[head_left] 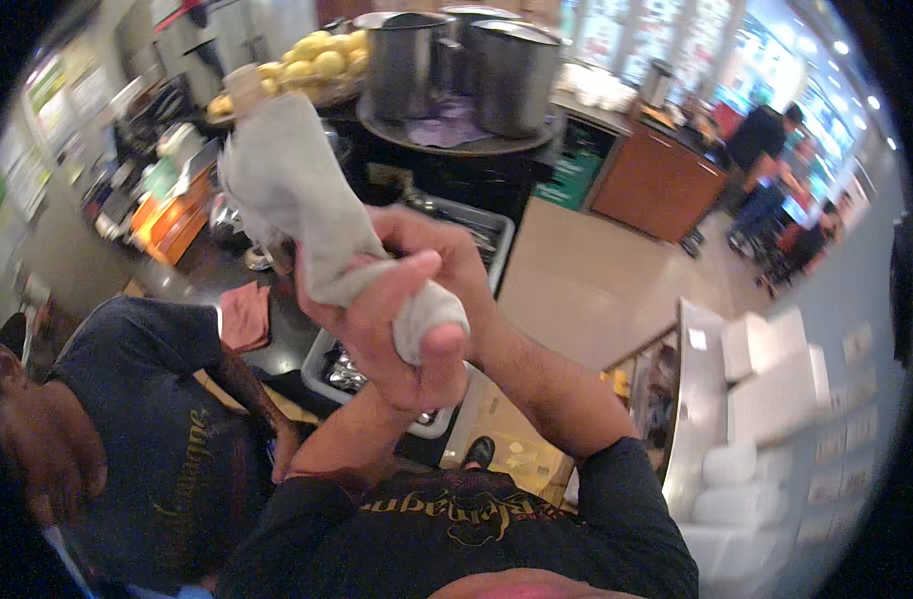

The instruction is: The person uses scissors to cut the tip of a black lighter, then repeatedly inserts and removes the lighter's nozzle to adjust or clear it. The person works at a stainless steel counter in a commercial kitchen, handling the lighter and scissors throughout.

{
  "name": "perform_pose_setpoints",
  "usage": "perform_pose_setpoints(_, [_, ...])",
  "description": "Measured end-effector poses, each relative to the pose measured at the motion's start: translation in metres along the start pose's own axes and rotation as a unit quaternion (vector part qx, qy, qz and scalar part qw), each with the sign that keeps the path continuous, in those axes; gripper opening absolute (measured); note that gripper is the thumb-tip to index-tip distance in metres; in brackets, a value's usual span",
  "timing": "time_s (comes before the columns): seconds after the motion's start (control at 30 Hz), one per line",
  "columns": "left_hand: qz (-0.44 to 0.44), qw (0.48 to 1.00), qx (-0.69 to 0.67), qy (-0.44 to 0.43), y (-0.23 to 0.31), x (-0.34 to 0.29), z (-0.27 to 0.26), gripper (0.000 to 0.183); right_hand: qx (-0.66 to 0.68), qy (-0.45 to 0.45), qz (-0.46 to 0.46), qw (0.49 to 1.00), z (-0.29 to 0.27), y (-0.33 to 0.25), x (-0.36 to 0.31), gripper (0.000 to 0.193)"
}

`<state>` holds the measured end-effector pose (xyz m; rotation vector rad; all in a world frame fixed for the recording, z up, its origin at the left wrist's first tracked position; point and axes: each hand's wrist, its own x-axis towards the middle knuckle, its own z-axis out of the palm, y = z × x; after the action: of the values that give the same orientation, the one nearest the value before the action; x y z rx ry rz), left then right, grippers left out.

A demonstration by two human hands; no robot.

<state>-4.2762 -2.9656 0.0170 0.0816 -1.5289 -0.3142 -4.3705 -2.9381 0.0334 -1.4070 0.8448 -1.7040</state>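
A white cloth (pixel 311 200), bunched into a long roll, is raised in front of me and slants up to the left. My left hand (pixel 381 334) is wrapped round its lower part, the thumb lying along the near end. Behind and to the right, my right hand (pixel 441 250) closes on the cloth too, its fingers partly hidden. A tan, blunt piece (pixel 244 90) shows at the cloth's upper end; I cannot tell whether it is inside the cloth or behind it. Below my hands, a grey tub (pixel 431 427) with shiny metal pieces rests on the dark counter (pixel 287 324).
Large metal pots (pixel 516 75) stand on a round tray beside a heap of yellow fruit (pixel 321 60). A co-worker (pixel 157 419) is close on my left, near a reddish folded cloth (pixel 245 314). White boxes (pixel 776 384) line the metal shelf at right. More people are far right.
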Motion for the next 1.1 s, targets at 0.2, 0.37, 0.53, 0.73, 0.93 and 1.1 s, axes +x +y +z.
perform_pose_setpoints(0.2, [0.042, 0.971, 0.229, 0.06, -0.063, 0.075, 0.041, 0.048, -0.023, -0.146, -0.114, 0.983, -0.042, -0.001, 0.092, 0.048])
perform_pose_setpoints(0.37, [-0.004, 0.794, 0.544, -0.271, -0.205, 0.111, 0.029, 0.06, -0.154, -0.045, 0.065, 0.985, -0.145, 0.033, 0.017, 0.047])
perform_pose_setpoints(0.53, [-0.033, 0.772, 0.527, -0.355, -0.206, 0.044, 0.063, 0.063, -0.062, 0.376, 0.345, 0.858, -0.323, 0.043, -0.158, 0.031])
perform_pose_setpoints(0.73, [-0.245, 0.962, 0.067, -0.101, -0.1, -0.06, 0.192, 0.013, -0.026, 0.648, 0.195, 0.736, -0.494, 0.089, -0.305, 0.032])
perform_pose_setpoints(0.93, [-0.294, 0.824, -0.007, -0.484, -0.104, -0.188, 0.464, 0.033, -0.246, 0.535, 0.204, 0.782, -0.62, 0.1, -0.233, 0.019])
perform_pose_setpoints(1.1, [-0.232, 0.792, 0.15, -0.545, -0.172, -0.236, 0.554, 0.014, -0.361, 0.421, 0.077, 0.829, -0.699, 0.031, -0.152, 0.01])
